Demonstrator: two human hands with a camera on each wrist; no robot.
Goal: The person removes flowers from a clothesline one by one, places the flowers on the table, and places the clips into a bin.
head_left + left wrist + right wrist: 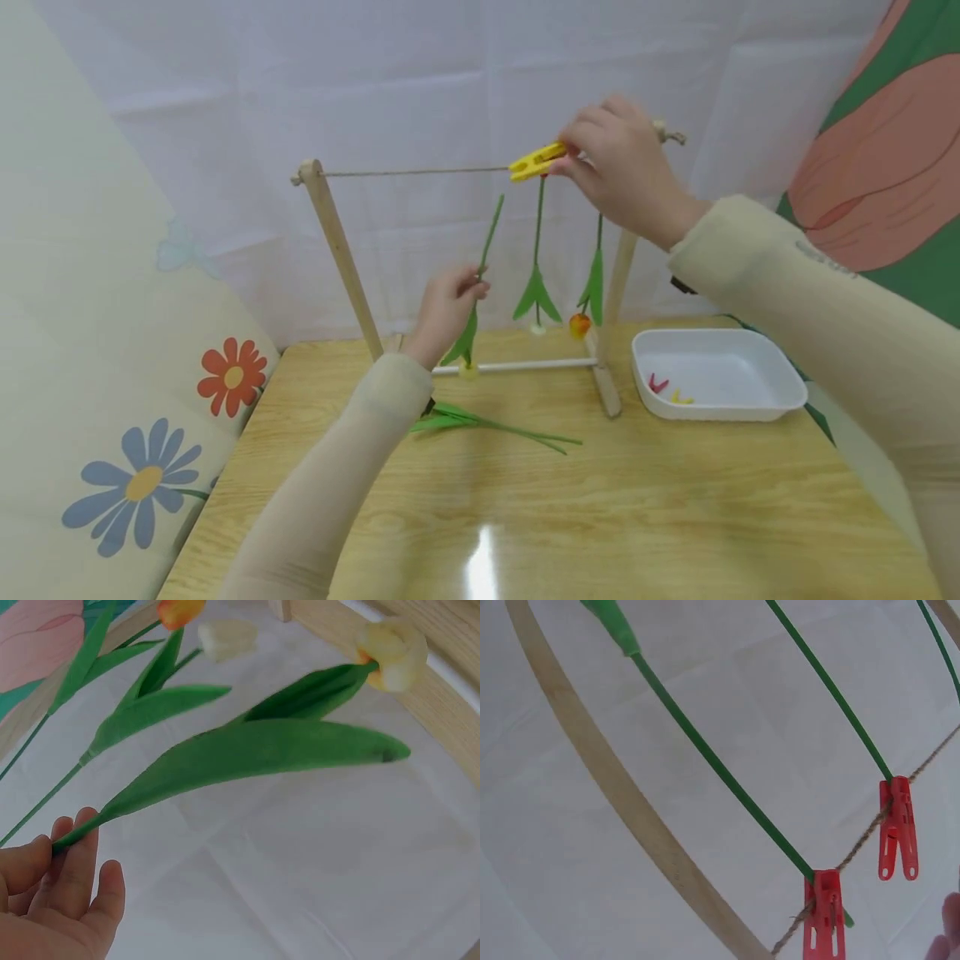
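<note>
My left hand (447, 312) pinches the green stem of a pale yellow tulip (255, 754), which hangs bloom down with its stem end just below the rope (412, 172). Between the thumb and fingers of my right hand (626, 171) is a yellow clothespin (534, 163), its tip at the rope. Just right of it hang a white tulip (536, 292) and an orange tulip (580, 325), both upside down. In the right wrist view, red clothespins (898, 825) fasten stems to the rope; only fingertips (950, 922) show there.
A wooden frame (341, 250) holds the rope above the table (600, 517). Loose green stems with leaves (480, 419) lie in front of it. At the right, a white tray (720, 413) contains a red clothespin (657, 383) and a yellow one (681, 398).
</note>
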